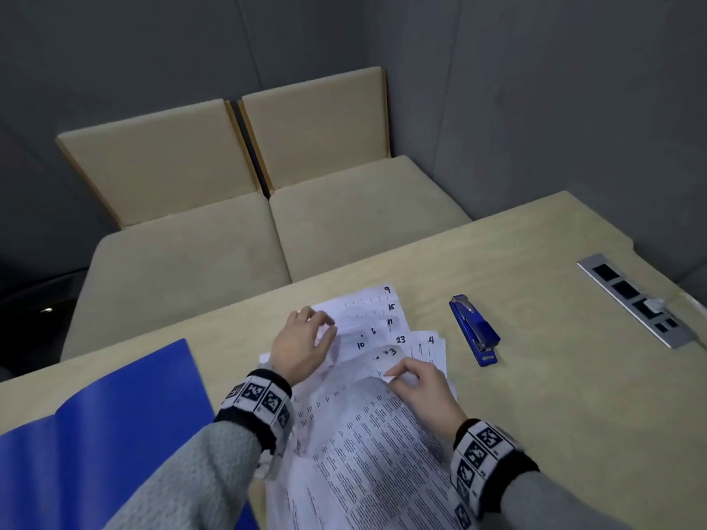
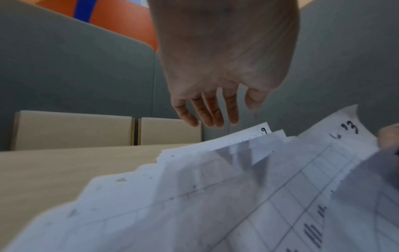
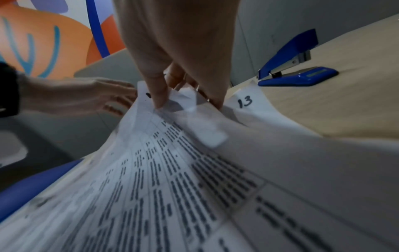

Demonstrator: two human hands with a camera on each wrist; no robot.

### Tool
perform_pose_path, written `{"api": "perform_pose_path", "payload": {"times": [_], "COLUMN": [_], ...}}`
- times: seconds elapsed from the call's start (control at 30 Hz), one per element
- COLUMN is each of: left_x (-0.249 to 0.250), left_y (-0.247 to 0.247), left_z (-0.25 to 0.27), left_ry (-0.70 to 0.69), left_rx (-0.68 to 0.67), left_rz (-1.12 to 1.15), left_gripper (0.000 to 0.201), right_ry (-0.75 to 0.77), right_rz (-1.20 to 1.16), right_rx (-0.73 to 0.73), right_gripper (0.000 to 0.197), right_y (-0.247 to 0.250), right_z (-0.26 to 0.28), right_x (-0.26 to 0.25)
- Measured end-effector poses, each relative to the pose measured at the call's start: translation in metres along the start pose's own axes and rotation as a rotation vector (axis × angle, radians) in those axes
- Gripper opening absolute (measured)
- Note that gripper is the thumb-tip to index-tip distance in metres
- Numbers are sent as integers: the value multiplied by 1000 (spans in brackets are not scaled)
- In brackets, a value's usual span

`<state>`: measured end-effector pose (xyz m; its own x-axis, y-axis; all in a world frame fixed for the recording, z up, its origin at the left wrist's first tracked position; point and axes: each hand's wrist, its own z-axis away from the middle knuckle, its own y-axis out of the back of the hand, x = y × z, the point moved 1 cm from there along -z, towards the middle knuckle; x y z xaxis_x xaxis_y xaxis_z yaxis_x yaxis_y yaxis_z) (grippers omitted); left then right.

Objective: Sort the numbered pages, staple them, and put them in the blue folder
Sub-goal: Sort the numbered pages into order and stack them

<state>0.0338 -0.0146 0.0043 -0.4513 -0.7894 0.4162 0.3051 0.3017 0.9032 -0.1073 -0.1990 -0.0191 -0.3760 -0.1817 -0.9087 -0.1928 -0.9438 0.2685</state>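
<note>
A loose pile of white numbered pages [image 1: 382, 323] lies fanned out mid-table, with 9, 15, 11, 10, 23 and 4 showing at its corners. My right hand [image 1: 398, 372] [image 3: 183, 88] pinches the top corner of a printed page [image 1: 367, 434] [image 3: 172, 170], which curls up off the pile towards me. My left hand [image 1: 325, 330] [image 2: 232, 110] hovers with relaxed fingers over the pile's far left part, near page 9 [image 2: 262, 130]. Page 13 [image 3: 244, 102] lies under the lifted sheet. The blue folder [image 1: 107, 422] lies open at the left. The blue stapler [image 1: 474, 330] [image 3: 295, 68] sits right of the pile.
The beige table [image 1: 554, 415] has a metal socket strip [image 1: 635, 300] set into its far right. Two beige bench seats [image 1: 267, 223] stand past the table's far edge, against grey walls.
</note>
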Motion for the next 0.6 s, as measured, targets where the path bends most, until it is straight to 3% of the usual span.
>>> {"api": "perform_pose_path", "payload": {"times": [0.13, 0.23, 0.33, 0.6], "left_x": [12, 15, 15, 12], "left_y": [-21, -29, -32, -39], "left_z": [-20, -24, -13, 8], "left_ry": [18, 17, -75, -199], "left_rx": [-121, -130, -74, -18], "left_rz": [1, 16, -16, -31], "left_gripper": [79, 78, 74, 79], "right_ry": [24, 82, 148, 161], "right_rz": [122, 285, 472, 494], "right_rx": [6, 93, 201, 163], "right_gripper": [12, 18, 16, 19], "right_y": [3, 4, 5, 6], "right_z": [5, 4, 2, -10], "right_x": [6, 10, 10, 29]}}
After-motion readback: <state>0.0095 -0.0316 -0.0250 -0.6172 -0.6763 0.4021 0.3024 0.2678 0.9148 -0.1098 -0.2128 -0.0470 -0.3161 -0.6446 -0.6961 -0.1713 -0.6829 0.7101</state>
